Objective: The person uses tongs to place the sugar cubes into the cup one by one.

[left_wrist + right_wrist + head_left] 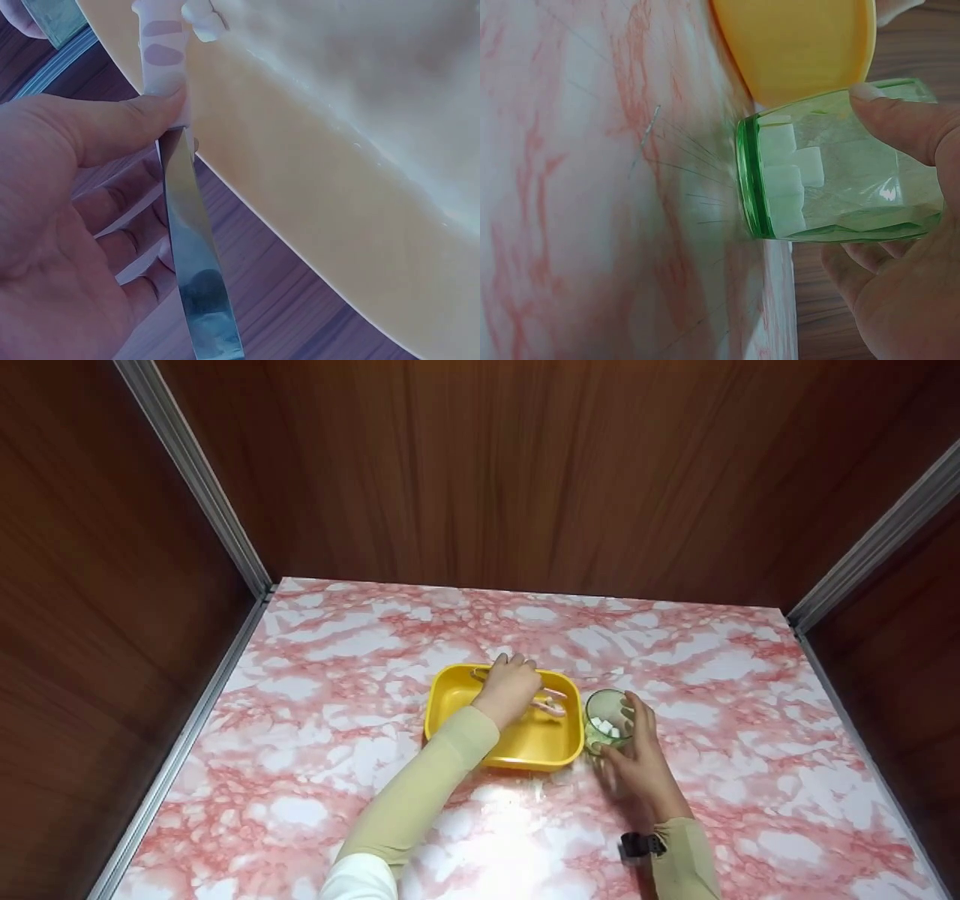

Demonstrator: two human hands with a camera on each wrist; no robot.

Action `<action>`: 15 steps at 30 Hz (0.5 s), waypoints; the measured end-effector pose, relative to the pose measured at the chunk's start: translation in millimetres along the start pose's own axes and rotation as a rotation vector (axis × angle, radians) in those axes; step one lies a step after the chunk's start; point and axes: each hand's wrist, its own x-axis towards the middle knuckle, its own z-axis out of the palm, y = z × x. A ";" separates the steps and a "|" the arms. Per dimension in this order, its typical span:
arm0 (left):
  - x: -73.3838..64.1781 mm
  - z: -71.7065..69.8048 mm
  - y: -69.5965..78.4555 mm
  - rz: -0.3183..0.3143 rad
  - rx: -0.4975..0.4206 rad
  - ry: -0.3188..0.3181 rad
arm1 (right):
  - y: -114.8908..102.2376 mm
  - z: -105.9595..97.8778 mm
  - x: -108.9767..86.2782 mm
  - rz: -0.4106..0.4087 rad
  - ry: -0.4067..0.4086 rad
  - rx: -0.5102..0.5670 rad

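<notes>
My left hand (511,686) reaches over a yellow rectangular tub (534,744) and pinches a pair of tongs (553,693). In the left wrist view the thumb presses on the tongs (196,247), where the shiny metal strip meets a pale, pink-marked end. Small white pieces (204,19) show beside that pale end; in the head view it hangs within the tub's right side. My right hand (643,757) grips a green, clear glass (855,172) standing just right of the tub, thumb on one side and fingers around the other. Several white cubes (784,176) lie at the glass's bottom.
The table top (315,720) has a red and white marbled pattern. Dark wooden panels (480,472) rise behind and at both sides, joined by metal frame bars (199,487). A black band (639,845) sits at the right wrist.
</notes>
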 end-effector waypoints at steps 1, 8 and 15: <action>0.1 0.4 0.5 0.001 0.004 0.003 | -5.3 -0.3 -1.0 0.002 -0.004 0.004; 0.6 1.5 3.0 -0.005 -0.002 0.014 | -35.9 -1.9 -6.6 0.012 -0.019 0.017; 0.3 0.7 2.4 -0.002 -0.014 0.015 | -5.2 -0.4 -0.8 0.025 -0.005 0.023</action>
